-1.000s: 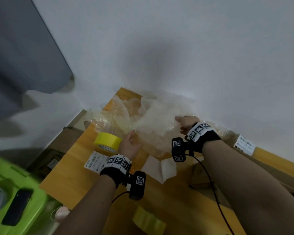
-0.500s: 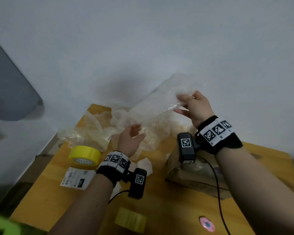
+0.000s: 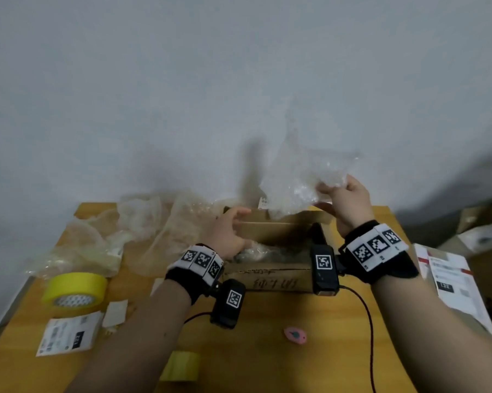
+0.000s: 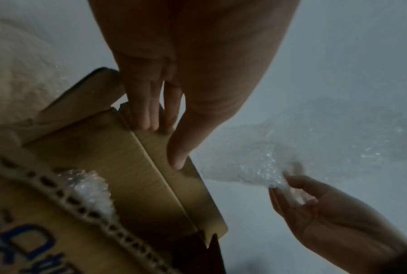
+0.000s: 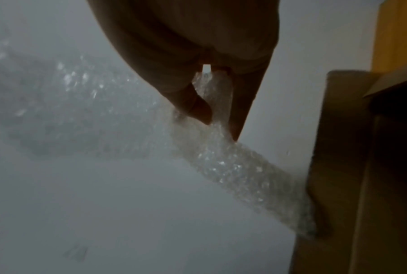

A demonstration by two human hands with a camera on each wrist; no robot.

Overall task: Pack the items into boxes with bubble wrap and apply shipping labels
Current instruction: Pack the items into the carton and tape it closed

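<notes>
An open cardboard box [image 3: 279,275] stands mid-table, with some bubble wrap [image 4: 92,191] lying inside it. My left hand [image 3: 239,219] pinches the box's far flap [image 4: 151,176], fingers behind it and thumb in front. My right hand [image 3: 324,197] is raised over the box's right side and pinches a crumpled sheet of bubble wrap [image 3: 301,174] between thumb and fingers. In the right wrist view that sheet [image 5: 233,166] trails from my right hand [image 5: 219,126] down to the box wall [image 5: 338,166]. What lies under the wrap in the box is hidden.
A pile of clear plastic bags [image 3: 111,236] lies at the table's back left. In front of it are a yellow tape roll [image 3: 74,289] and a shipping label [image 3: 69,333]. A pink item [image 3: 295,335] and a yellow pad [image 3: 181,365] lie near me. White mailers [image 3: 452,279] lie at right.
My right hand carried the bubble wrap sheet rightward from the pile to above the box. My left hand left the pile and took hold of the box flap. The view swung right.
</notes>
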